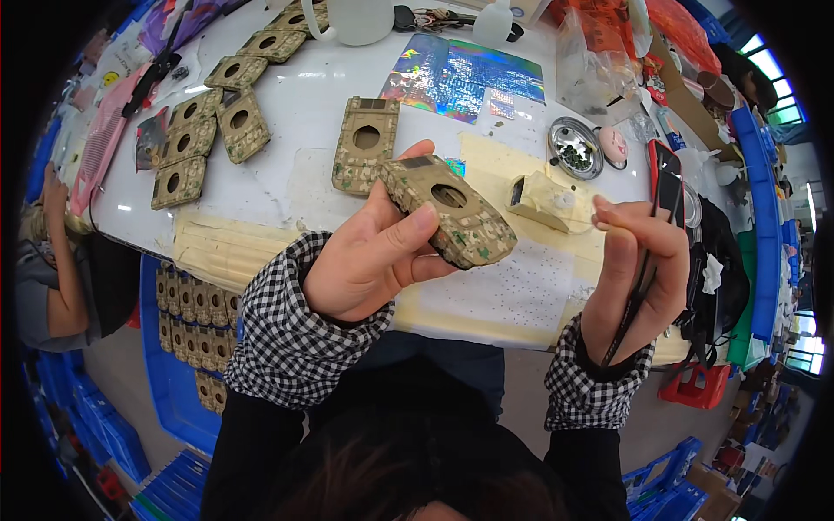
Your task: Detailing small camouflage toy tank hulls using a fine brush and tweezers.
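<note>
My left hand [373, 252] grips a camouflage-painted toy tank hull [469, 227], tilted above the table, its round top opening facing up. Another hull [366, 143] lies just behind it on the table. On the right, my right hand [638, 269] is closed around slender black tweezers [641, 300] lying along the palm. The thumb and forefinger of that hand are pinched together; whatever is between their tips is too small to make out. Near those fingertips sits a block wrapped in cream tape [543, 201], with a whitish blob on top.
Several more hulls [193, 139] lie at the back left, and others fill a blue crate [156, 365] below the table. A round metal dish [575, 149] holds small dark green pieces. A dotted paper sheet [504, 291] lies in front. At the left, another person's arm [62, 260] shows.
</note>
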`<state>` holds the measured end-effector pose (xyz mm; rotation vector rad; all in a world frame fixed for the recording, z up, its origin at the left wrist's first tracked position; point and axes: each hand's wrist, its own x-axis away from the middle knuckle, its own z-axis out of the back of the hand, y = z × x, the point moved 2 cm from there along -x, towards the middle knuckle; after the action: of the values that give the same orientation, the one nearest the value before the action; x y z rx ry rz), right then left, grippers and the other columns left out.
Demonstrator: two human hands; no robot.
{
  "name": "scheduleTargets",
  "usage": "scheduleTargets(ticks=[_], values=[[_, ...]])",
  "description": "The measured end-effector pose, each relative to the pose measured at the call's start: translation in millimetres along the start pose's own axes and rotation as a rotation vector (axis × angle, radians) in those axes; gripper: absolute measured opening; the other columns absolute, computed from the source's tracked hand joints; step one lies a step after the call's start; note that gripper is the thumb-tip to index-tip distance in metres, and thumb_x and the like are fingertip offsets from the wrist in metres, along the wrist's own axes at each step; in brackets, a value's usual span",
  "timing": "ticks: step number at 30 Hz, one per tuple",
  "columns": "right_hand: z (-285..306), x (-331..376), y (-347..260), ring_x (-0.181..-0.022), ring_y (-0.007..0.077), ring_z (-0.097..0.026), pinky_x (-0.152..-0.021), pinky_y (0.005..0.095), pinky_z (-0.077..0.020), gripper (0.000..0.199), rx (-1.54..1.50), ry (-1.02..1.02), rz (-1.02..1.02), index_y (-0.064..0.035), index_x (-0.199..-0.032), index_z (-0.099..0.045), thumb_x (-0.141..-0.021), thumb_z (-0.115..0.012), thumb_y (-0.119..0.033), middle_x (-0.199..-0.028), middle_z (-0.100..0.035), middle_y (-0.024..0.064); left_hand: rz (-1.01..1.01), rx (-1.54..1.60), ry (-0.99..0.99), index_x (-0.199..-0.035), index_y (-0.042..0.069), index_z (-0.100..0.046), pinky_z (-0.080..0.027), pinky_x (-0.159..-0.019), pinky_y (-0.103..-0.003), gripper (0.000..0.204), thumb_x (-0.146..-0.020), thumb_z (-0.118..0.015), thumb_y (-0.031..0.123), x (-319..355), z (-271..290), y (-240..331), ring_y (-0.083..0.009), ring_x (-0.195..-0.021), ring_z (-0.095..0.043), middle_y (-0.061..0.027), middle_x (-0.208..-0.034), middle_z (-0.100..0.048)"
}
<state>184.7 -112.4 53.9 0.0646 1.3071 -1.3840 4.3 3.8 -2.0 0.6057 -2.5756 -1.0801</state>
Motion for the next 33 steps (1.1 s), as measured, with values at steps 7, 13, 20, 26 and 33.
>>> scheduleTargets(ticks=[7, 13, 20, 26, 33], values=[[-29, -2, -7, -0.081, 0.0134, -0.057, -0.073, 0.0240, -0.0456, 0.009, -0.412, -0.154, -0.139, 0.0029, -0.098, -0.054, -0.090, -0.058, 0.001, -0.091, -0.059, 0.0123, -0.002, 0.053, -0.027, -0.149, 0.015, 0.000, -0.046, -0.099, -0.037, 0.067, -0.099, -0.044, 0.022, -1, -3, 2, -0.0238, -0.127, -0.046, -0.0116, -0.142, -0.034], [-35, -1, -4, -0.077, 0.0117, -0.056, -0.069, 0.0229, -0.0462, 0.009, -0.413, -0.193, -0.146, 0.0028, -0.098, -0.054, -0.091, -0.058, 0.000, -0.090, -0.059, 0.0113, -0.012, 0.005, -0.013, -0.150, 0.017, -0.003, -0.046, -0.100, -0.036, 0.069, -0.098, -0.047, 0.030, 2, -6, 2, -0.0224, -0.126, -0.046, -0.0095, -0.140, -0.037], [-34, -2, -4, -0.076, 0.0116, -0.056, -0.069, 0.0227, -0.0463, 0.009, -0.350, -0.210, -0.115, 0.0024, -0.097, -0.054, -0.090, -0.060, -0.001, -0.088, -0.059, 0.0105, -0.004, 0.002, -0.017, -0.150, 0.017, -0.002, -0.047, -0.098, -0.035, 0.070, -0.098, -0.047, 0.030, 1, -2, 1, -0.0218, -0.125, -0.048, -0.0095, -0.140, -0.037], [-35, -1, -4, -0.076, 0.0121, -0.057, -0.071, 0.0232, -0.0464, 0.008, -0.371, -0.187, -0.150, 0.0026, -0.097, -0.053, -0.091, -0.058, -0.001, -0.088, -0.059, 0.0110, 0.000, -0.009, -0.006, -0.150, 0.017, -0.002, -0.046, -0.100, -0.037, 0.070, -0.098, -0.047, 0.030, 1, -1, 1, -0.0232, -0.126, -0.047, -0.0105, -0.140, -0.037], [-8, -3, 7, -0.077, 0.0152, -0.060, -0.074, 0.0252, -0.0467, 0.007, -0.161, 0.041, -0.138, 0.0028, -0.094, -0.054, -0.092, -0.057, -0.003, -0.088, -0.062, 0.0127, -0.009, -0.008, -0.004, -0.149, 0.016, -0.002, -0.044, -0.102, -0.038, 0.066, -0.100, -0.043, 0.027, -1, -1, 1, -0.0268, -0.129, -0.044, -0.0133, -0.141, -0.036]])
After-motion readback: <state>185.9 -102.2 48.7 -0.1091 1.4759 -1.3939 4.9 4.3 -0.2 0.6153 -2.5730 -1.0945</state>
